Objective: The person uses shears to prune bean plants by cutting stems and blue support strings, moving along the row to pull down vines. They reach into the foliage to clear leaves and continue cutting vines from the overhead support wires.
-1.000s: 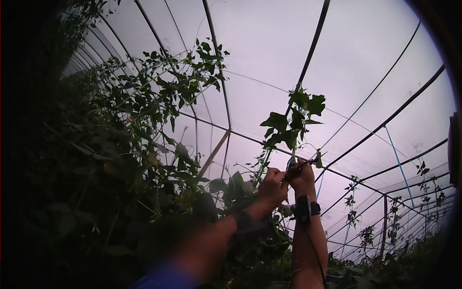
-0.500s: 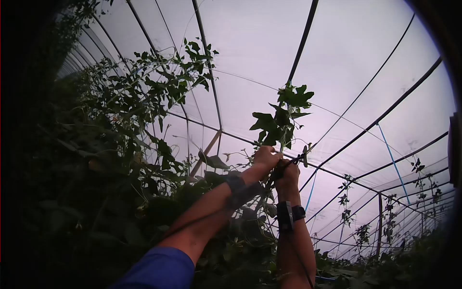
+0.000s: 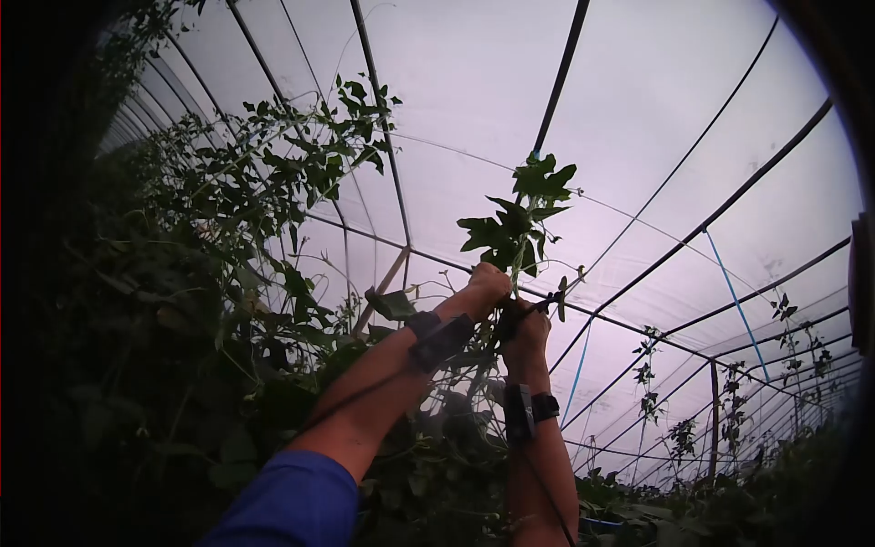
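Note:
Raised in front of me, both hands are at a climbing vine with dark lobed leaves. My left hand is closed just left of the stem, below the leaves; what its fingers pinch is hidden. Lower and to the right, my right hand is wrapped round a dark tool, whose narrow end sticks out to the right beside the stem. Its exact kind does not show. Each wrist carries a black strapped device with a cable.
Dense foliage climbs on the left and fills the lower area. Dark metal hoops carry the pale plastic cover overhead. A thin wire crosses behind the vine. Blue strings and thinner vines hang at the right.
My left hand has come slightly away from the stem to the left. The right hand stays closed on the tool. The whole view has shifted a little.

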`<action>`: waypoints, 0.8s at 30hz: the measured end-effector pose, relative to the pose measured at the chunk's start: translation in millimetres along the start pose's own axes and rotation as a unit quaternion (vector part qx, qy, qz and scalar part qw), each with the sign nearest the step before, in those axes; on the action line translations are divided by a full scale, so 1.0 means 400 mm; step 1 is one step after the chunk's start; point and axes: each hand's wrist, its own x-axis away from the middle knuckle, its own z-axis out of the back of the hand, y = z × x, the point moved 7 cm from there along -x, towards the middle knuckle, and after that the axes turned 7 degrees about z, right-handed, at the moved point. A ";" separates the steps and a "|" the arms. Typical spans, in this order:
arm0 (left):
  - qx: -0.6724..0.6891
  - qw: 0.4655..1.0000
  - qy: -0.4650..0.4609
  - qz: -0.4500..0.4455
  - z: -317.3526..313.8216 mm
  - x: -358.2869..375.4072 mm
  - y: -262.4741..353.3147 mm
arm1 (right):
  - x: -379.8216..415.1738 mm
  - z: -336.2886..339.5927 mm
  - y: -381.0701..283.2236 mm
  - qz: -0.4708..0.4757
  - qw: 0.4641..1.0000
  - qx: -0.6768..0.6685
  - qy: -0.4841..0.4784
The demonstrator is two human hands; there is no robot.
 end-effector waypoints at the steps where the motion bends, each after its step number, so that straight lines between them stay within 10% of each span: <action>1: 0.005 1.000 -0.028 -0.001 -0.012 0.013 0.013 | -0.006 0.004 0.007 -0.002 0.999 -0.049 0.011; 10: 0.025 0.991 -0.055 0.122 -0.037 0.049 0.006 | -0.047 0.021 0.033 0.108 0.994 -0.015 -0.022; 11: -0.088 0.992 -0.092 0.002 -0.055 0.011 -0.009 | -0.046 0.025 0.030 0.109 0.994 -0.015 -0.021; 12: -0.410 0.884 -0.044 -0.218 -0.071 -0.067 -0.038 | -0.044 0.035 0.033 0.097 0.995 0.029 0.000; 14: -0.205 0.970 0.109 -0.067 -0.041 0.045 -0.001 | -0.019 0.024 0.004 0.086 0.993 0.075 0.019; 24: -0.027 0.991 0.053 -0.121 -0.010 0.363 0.007 | 0.264 -0.024 -0.111 0.120 0.987 0.044 0.097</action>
